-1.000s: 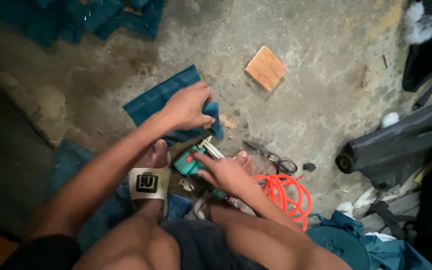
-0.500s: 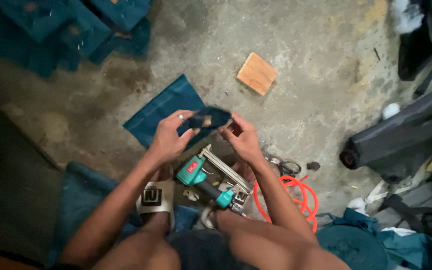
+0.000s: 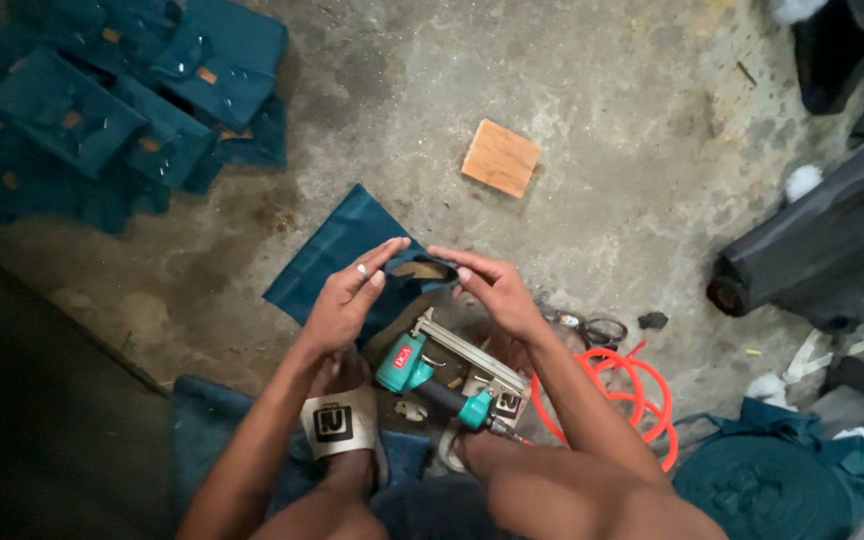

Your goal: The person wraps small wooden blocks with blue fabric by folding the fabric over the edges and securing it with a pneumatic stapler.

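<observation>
Both hands, left hand [image 3: 347, 295] and right hand [image 3: 492, 290], pinch one teal fabric piece [image 3: 414, 272] (stapler [image 3: 442, 385] idle below them); from my feed, finished pieces [image 3: 122, 110] piled far left, more left.

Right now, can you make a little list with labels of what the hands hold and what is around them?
Left hand: grips one side of a small teal fabric piece
Right hand: grips its other side
Below hands: teal staple gun on the floor
Right of gun: orange coiled hose
Further away: wooden block
Top left: pile of teal fabric pieces
</observation>
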